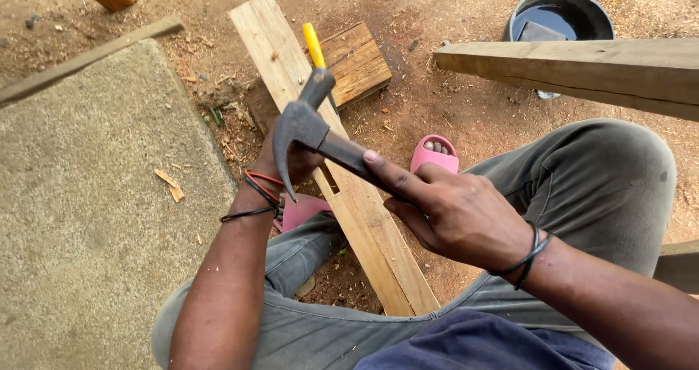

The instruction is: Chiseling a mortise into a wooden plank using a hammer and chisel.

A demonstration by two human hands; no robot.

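- Head view: the right hand was closed around the handle of a dark claw hammer, forefinger stretched along the shaft toward the head, which was raised above the work with its claw curving down and to the left.
- The left hand lay lower and farther out, mostly hidden behind the hammer head; it appeared wrapped around a chisel with a yellow handle, though how tightly its fingers were shut could not be told.
- A long pale plank ran between the person's knees, its long axis going from near the lap up and leftward, away from the body. A small rectangular slot was cut in it just under the hammer shaft.
- The chisel rose from the plank just beyond the slot, handle tipped away from the person. The hammer head hung on the near side of that handle, so the left hand was nearer the tool and plank, the right above and nearer the body.
- A short wooden block lay beside the plank's far end, a thick beam crossed the upper right, and a dark basin of water sat behind it.
- Pink sandals flanked the plank on sawdust-strewn soil; a concrete slab filled the left.
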